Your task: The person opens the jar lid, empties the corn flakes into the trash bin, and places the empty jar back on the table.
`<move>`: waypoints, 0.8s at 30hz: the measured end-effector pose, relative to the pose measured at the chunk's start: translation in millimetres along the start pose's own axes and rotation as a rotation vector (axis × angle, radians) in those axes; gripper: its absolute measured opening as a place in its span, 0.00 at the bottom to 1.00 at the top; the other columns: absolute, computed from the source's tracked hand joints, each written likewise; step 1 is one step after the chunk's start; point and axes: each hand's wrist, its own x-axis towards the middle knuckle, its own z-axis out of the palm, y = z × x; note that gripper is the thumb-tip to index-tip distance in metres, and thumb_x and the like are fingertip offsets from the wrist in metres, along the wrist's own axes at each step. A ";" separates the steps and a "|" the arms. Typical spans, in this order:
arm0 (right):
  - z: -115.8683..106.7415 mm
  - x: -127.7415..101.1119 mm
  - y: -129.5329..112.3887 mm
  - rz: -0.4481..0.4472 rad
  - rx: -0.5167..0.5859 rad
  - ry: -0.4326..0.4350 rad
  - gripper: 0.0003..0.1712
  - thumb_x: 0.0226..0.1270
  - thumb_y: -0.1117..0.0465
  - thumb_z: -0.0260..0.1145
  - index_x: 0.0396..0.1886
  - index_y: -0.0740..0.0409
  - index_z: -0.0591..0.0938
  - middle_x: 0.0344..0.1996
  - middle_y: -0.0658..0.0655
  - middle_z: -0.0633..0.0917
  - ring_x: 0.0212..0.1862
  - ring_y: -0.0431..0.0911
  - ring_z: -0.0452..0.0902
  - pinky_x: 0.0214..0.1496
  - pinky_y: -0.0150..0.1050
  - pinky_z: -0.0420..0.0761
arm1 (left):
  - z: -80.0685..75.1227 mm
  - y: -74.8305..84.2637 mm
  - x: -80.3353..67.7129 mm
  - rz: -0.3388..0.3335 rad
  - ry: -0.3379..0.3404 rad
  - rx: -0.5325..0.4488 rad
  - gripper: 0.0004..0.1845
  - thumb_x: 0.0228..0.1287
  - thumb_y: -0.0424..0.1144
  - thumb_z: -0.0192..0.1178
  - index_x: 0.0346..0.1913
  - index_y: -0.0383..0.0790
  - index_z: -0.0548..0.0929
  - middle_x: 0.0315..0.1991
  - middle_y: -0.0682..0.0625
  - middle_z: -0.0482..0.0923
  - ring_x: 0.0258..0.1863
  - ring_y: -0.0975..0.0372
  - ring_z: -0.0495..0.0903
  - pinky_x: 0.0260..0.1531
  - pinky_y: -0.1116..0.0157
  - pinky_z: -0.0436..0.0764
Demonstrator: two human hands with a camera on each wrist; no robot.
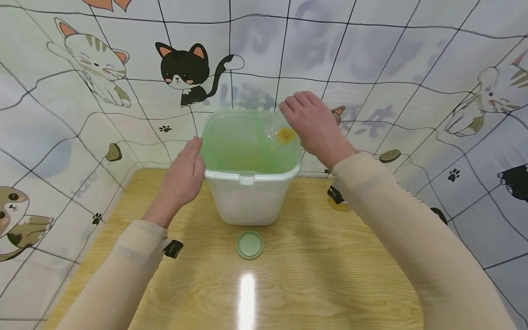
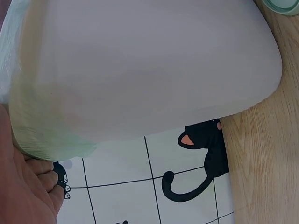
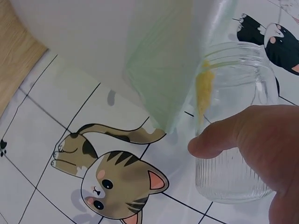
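Observation:
A white bin point(image 1: 247, 201) with a pale green bag point(image 1: 235, 142) lining it stands on the wooden table. My right hand point(image 1: 311, 123) grips a clear glass jar point(image 3: 238, 172) and tips it over the bin's right rim. Yellow, soft-looking matter point(image 1: 286, 135) shows at the jar's mouth, and small yellow bits lie on the liner below. Against the bin's left side rests my left hand point(image 1: 183, 176), its fingers fairly straight along the rim in the head view. In the left wrist view those fingers point(image 2: 44, 179) touch the bagged edge.
A round green lid point(image 1: 250, 244) lies on the table point(image 1: 313, 275) in front of the bin. A partly hidden yellow round thing point(image 1: 339, 205) sits by my right sleeve. Cat-patterned sheeting point(image 1: 264, 55) rises close behind and at both sides.

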 end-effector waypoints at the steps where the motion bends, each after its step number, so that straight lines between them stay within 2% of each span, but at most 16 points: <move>1: 0.2 0.1 -0.7 -0.007 -0.007 0.002 0.31 0.53 0.79 0.57 0.60 0.65 0.69 0.56 0.62 0.75 0.60 0.58 0.67 0.73 0.48 0.64 | 0.2 -0.4 0.0 0.002 0.000 0.000 0.32 0.75 0.47 0.22 0.78 0.37 0.48 0.80 0.47 0.42 0.80 0.53 0.41 0.79 0.54 0.45; 10: -1.3 2.8 -2.8 0.014 -0.027 -0.024 0.33 0.52 0.78 0.59 0.61 0.64 0.67 0.58 0.62 0.73 0.61 0.58 0.65 0.72 0.49 0.64 | -0.1 -0.5 -1.4 -0.004 -0.001 -0.009 0.32 0.76 0.47 0.22 0.78 0.38 0.47 0.80 0.48 0.42 0.80 0.54 0.41 0.79 0.54 0.45; 18: -1.1 4.5 -3.8 -0.010 -0.049 -0.046 0.35 0.51 0.77 0.61 0.62 0.64 0.67 0.58 0.62 0.73 0.62 0.57 0.65 0.74 0.48 0.63 | 0.3 0.4 -0.1 0.001 0.009 -0.007 0.32 0.76 0.46 0.22 0.78 0.37 0.48 0.80 0.47 0.43 0.80 0.53 0.42 0.79 0.54 0.45; 24: -0.8 6.5 -5.1 -0.019 -0.062 -0.040 0.34 0.52 0.77 0.59 0.62 0.65 0.67 0.58 0.62 0.73 0.62 0.57 0.66 0.74 0.47 0.62 | 1.5 -0.4 0.0 -0.002 0.010 -0.014 0.32 0.76 0.46 0.22 0.78 0.37 0.48 0.79 0.47 0.44 0.80 0.53 0.42 0.79 0.54 0.46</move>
